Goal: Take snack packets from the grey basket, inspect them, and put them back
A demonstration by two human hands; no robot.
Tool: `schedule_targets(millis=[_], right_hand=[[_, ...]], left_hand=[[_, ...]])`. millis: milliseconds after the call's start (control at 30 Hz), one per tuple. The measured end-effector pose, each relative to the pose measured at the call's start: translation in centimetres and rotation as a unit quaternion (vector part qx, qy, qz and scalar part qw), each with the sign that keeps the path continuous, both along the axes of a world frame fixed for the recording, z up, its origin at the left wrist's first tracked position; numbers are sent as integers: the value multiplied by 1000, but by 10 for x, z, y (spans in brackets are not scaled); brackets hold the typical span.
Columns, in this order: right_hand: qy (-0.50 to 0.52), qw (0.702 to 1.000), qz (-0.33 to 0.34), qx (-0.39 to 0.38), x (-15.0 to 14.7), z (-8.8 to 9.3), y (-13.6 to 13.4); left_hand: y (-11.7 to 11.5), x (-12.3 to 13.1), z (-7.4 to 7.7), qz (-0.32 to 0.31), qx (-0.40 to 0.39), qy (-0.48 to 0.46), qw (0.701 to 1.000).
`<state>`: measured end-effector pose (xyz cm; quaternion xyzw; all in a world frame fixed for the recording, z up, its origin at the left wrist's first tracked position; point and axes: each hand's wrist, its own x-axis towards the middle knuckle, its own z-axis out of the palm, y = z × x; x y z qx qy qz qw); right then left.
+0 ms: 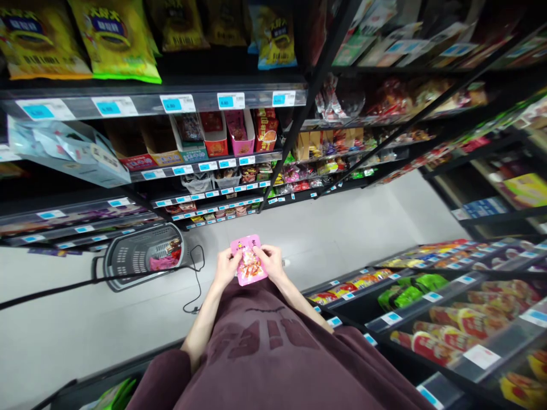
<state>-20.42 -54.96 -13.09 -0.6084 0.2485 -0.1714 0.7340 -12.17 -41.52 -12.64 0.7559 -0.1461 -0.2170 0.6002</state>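
Between both hands, in front of my body, is a pink snack packet point(248, 261) with reddish food pictured or showing on its front. My left hand point(227, 266) grips its left edge, thumb on the front face. On the opposite edge, my right hand point(272, 261) pinches the packet in the same way. Fingers behind the packet are hidden. A grey shopping basket point(143, 250) stands on the floor to the left, apart from my hands, with pink and brown packets point(166, 259) inside.
Snack shelves point(205, 162) with price tags rise ahead, holding open boxes and yellow bags point(119, 37). A light-blue box point(70, 151) juts out at left. Another shelf point(431, 304) runs close on my right. A black cable point(199, 279) trails over the pale floor point(325, 233).
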Motion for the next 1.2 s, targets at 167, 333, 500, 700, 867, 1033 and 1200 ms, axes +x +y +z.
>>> schedule_targets(millis=[167, 333, 500, 700, 867, 1033, 1200], right_hand=[[4, 1000, -8, 15, 1, -3, 2], [9, 994, -101, 47, 7, -11, -4], [9, 989, -148, 29, 10, -10, -10], [-36, 996, -76, -2, 5, 6, -5], [-68, 996, 49, 13, 4, 14, -3], [-49, 996, -75, -22, 7, 4, -7], [-16, 999, -46, 4, 6, -4, -20]], left_hand=[[-1, 0, -6, 3, -6, 1, 1000], [-5, -5, -4, 8, -27, -12, 1000], [-4, -9, 14, 38, 33, -238, 970], [-9, -17, 34, -77, 32, -292, 953], [-9, -19, 25, -76, -24, -70, 994], [-6, -16, 9, 18, -143, 112, 983], [-3, -15, 10, 39, -201, 196, 959]])
